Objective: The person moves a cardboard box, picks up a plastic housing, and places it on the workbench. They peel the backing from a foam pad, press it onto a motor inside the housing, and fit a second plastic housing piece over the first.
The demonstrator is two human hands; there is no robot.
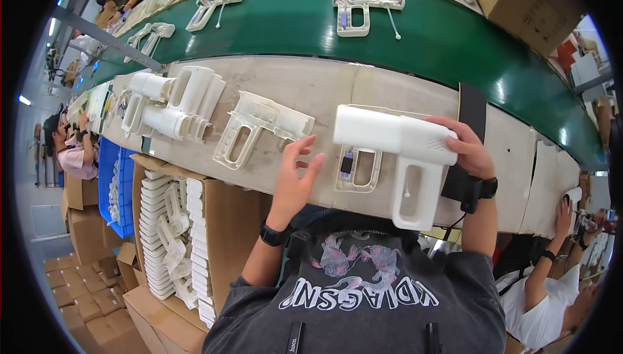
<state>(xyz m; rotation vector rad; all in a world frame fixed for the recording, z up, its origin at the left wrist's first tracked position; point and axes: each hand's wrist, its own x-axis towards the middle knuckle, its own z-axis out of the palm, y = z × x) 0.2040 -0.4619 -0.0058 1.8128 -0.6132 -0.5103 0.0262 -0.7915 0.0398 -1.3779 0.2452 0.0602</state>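
Note:
A white, gun-shaped plastic housing (pixel 392 134) is in my right hand (pixel 468 149), the fingers over its rear end. Its handle with a long oval opening points toward me. Partly hidden behind it lies another housing half (pixel 373 172) on the bench, with a small black and purple part (pixel 346 163) in its grip. My left hand (pixel 296 175) is empty, fingers apart. It hovers beside the front end of an open shell half (pixel 259 130), whose ribbed inside faces up; contact cannot be made out.
More white shells (pixel 172 104) are piled at the left of the bench. A green conveyor (pixel 285 26) carries half-shells with loose leads. A cardboard box (pixel 224 224) of stacked shells and a blue crate (pixel 117 185) stand lower left. Co-workers sit on both sides.

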